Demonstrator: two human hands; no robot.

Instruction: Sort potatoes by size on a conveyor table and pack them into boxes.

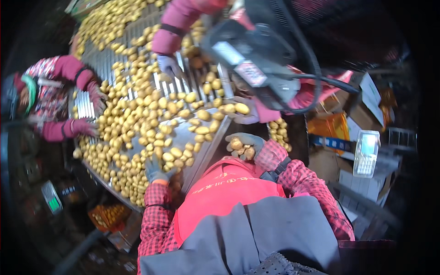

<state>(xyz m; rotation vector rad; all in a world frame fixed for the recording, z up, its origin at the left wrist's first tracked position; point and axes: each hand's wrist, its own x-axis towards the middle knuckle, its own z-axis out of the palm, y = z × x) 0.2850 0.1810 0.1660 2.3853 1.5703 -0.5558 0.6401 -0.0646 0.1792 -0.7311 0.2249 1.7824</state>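
Note:
My right hand (250, 140), in a grey glove, is curled round several small potatoes (242, 150) just beyond the metal table's near edge, close to my red apron (230, 187). To the left, my gloved left hand (156, 170) rests among yellow potatoes (137, 130) at the near side of the metal sorting table (202, 151). Its fingers look spread against the pile, and no potato shows in its grip. Potatoes partly hide its fingertips.
Across the table are a co-worker's purple gloved hands (170, 65) and, at left, another person's gloved hands (96, 99). A metal slatted section (129, 32) lies behind. On the right, a scale display (366, 153) stands near cardboard boxes (364, 182) and an orange crate (328, 127).

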